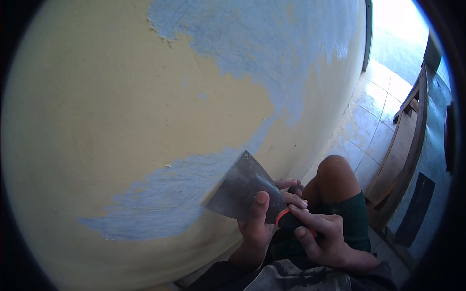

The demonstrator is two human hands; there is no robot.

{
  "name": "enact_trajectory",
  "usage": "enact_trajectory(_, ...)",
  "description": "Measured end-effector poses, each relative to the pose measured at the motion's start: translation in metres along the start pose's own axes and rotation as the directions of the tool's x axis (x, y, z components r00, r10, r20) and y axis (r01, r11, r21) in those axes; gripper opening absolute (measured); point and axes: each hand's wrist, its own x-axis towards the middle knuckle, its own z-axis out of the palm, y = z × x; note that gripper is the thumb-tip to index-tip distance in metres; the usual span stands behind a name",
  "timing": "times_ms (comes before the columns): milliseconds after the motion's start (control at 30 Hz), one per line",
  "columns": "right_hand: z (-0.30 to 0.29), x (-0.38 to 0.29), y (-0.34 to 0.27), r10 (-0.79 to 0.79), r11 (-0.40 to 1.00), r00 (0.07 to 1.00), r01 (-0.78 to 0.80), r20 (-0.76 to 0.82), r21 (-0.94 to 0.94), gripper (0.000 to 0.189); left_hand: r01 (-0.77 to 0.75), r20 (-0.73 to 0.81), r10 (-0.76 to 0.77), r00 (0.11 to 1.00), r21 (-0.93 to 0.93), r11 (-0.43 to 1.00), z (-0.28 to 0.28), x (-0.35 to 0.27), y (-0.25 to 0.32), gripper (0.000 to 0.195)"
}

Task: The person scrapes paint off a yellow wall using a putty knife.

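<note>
A broad scraper (pixel 242 192) with a dark metal blade and a black and red handle is in both my hands. My right hand (pixel 324 232) grips the handle, thumb and fingers around it near the blade. My left hand (pixel 256 225) holds the blade, its thumb on the upper face and its other fingers partly hidden behind. Pale dust specks mark the metal. The blade's wide edge is over the wall (pixel 109 109), whose cream paint is scraped away in blue-grey patches (pixel 160 203). Whether that edge touches the wall I cannot tell.
Ragged flakes of paint (pixel 160 34) cling along the upper patch. On the right, pale floor tiles (pixel 367 134) carry dust and crumbs beside the wall. A wooden piece of furniture (pixel 397 145) with a blue-grey top stands there, a dark strip (pixel 415 211) on it. My bent knee (pixel 336 178) is close to the wall.
</note>
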Motion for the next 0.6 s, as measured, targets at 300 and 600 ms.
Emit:
enact_trajectory(300, -0.002, 0.011, -0.013, -0.013, 1.0, 1.0, 0.012, 0.009, 0.019, 0.036, -0.148, 0.043, 0.144, 0.989, 0.107, 0.983, 0.004, 0.009, 0.011, 0.05)
enact_trajectory(600, 0.0, 0.0, 0.002, -0.016, 1.0, 1.0, 0.016, 0.008, 0.023, 0.041, -0.117, -0.048, 0.126, 0.991, 0.148, 0.982, 0.001, 0.0, -0.003, 0.048)
